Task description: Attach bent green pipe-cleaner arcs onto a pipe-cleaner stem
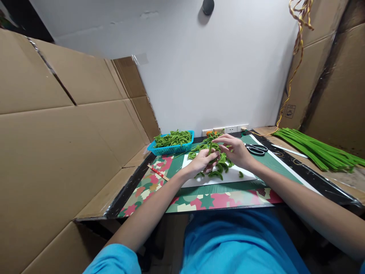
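Note:
My left hand is closed around a green pipe cleaner, whose upper end sticks up past the thumb. Just to the right, my right hand reaches over with fingers curved and somewhat apart, close to that stem; whether the fingertips touch it is hard to see. Beneath both hands, several short curled green pipe cleaner pieces lie on a white sheet. One small piece lies apart near the sheet's right side. More green pieces behind the hands are partly hidden.
A blue basket heaped with green curled pieces stands back left. Black-handled scissors lie right of my right hand. Long green pipe cleaners are bundled at far right. A red patterned stick lies left. Cardboard walls flank the table.

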`<state>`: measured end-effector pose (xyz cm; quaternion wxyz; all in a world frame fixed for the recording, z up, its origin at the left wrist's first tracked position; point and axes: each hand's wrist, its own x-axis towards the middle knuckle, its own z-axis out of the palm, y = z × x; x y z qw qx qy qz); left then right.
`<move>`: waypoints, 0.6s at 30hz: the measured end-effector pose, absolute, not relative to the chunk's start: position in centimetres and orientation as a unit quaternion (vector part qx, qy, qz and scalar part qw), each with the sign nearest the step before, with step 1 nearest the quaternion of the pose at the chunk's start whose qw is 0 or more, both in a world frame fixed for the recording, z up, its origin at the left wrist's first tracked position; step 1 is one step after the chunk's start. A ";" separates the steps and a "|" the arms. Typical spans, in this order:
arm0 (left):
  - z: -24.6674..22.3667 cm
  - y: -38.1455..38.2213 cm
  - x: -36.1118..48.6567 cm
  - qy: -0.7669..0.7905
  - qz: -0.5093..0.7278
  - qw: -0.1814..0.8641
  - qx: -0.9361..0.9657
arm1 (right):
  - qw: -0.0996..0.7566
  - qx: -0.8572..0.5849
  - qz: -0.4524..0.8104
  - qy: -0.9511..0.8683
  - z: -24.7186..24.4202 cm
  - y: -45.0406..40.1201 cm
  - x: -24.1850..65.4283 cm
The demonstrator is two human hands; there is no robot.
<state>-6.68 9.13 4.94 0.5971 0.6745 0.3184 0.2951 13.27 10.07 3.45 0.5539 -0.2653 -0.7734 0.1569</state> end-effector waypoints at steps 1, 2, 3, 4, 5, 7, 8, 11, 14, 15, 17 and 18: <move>4.9 9.1 -6.7 0.318 0.287 0.597 0.678 | 0.545 -0.259 0.138 -0.785 3.5 10.1 13.3; 4.9 9.1 -6.7 0.317 0.280 0.597 0.682 | 0.536 -0.252 0.124 -0.796 3.4 10.1 13.3; 4.9 9.0 -6.7 0.316 0.274 0.596 0.685 | 0.528 -0.248 0.114 -0.804 3.4 10.2 13.3; 4.9 9.1 -6.7 0.315 0.269 0.596 0.688 | 0.521 -0.248 0.106 -0.810 3.3 10.4 13.3; 4.8 9.1 -6.7 0.315 0.268 0.595 0.689 | 0.515 -0.251 0.099 -0.814 3.2 10.5 13.3; 4.7 9.2 -6.7 0.316 0.276 0.590 0.690 | 0.509 -0.263 0.088 -0.815 3.0 10.7 13.4; 4.7 9.3 -6.7 0.319 0.284 0.585 0.689 | 0.510 -0.271 0.083 -0.812 2.9 10.8 13.4; 4.8 9.4 -6.6 0.330 0.309 0.571 0.685 | 0.518 -0.287 0.077 -0.802 2.9 10.9 13.7; 5.0 9.3 -6.5 0.337 0.330 0.570 0.673 | 0.527 -0.300 0.072 -0.792 3.0 10.8 13.8; 5.1 9.2 -6.5 0.336 0.339 0.569 0.669 | 0.529 -0.305 0.066 -0.789 3.1 10.7 13.8; 5.2 9.1 -6.4 0.332 0.356 0.568 0.664 | 0.531 -0.311 0.052 -0.787 3.0 10.5 13.7; 5.3 9.1 -6.4 0.330 0.363 0.566 0.662 | 0.530 -0.313 0.045 -0.787 3.0 10.4 13.7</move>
